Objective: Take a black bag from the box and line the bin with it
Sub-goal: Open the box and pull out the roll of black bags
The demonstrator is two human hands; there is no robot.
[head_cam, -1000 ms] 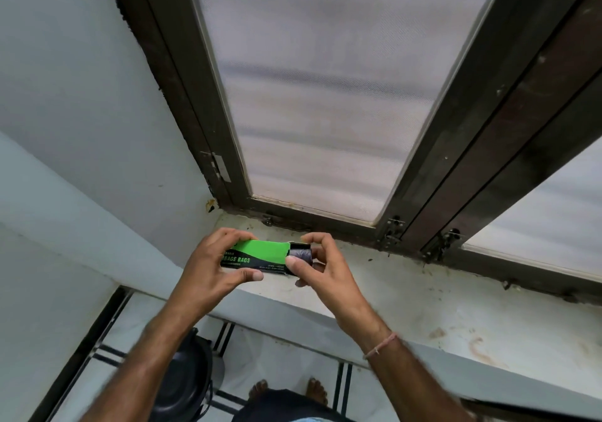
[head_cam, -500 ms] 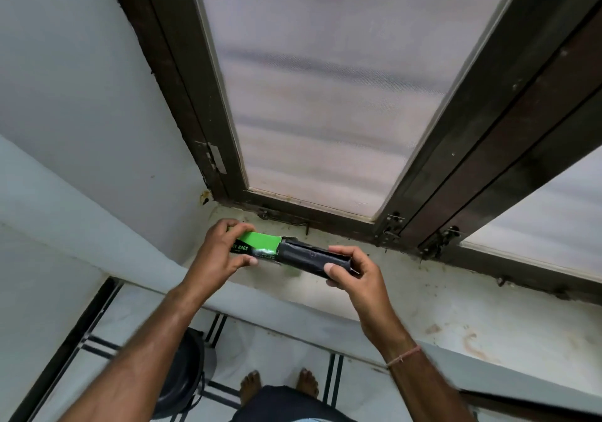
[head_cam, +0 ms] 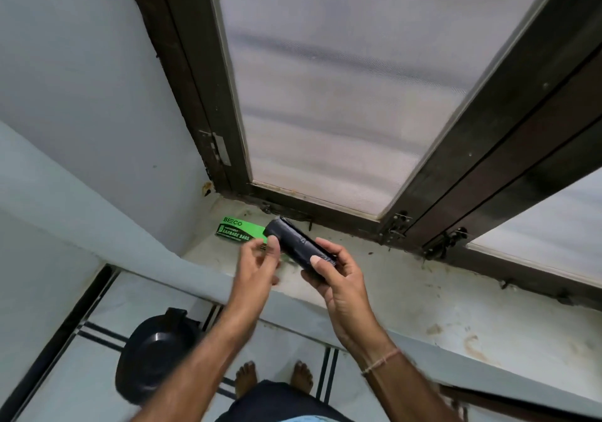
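Head view: my right hand (head_cam: 342, 285) grasps the black roll of bags (head_cam: 296, 242) above the windowsill (head_cam: 423, 291). My blurred left hand (head_cam: 257, 265) is at the roll's left end; I cannot tell whether it grips. The green box (head_cam: 241, 228) lies on the windowsill just behind. The bin (head_cam: 153, 356) stands on the floor (head_cam: 97, 372) below.

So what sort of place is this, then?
Most likely a home, beside a window: a dark-framed window with a mesh screen, a stained sill below it, and a tiled floor with a black bin standing on it. Which room, I cannot tell.
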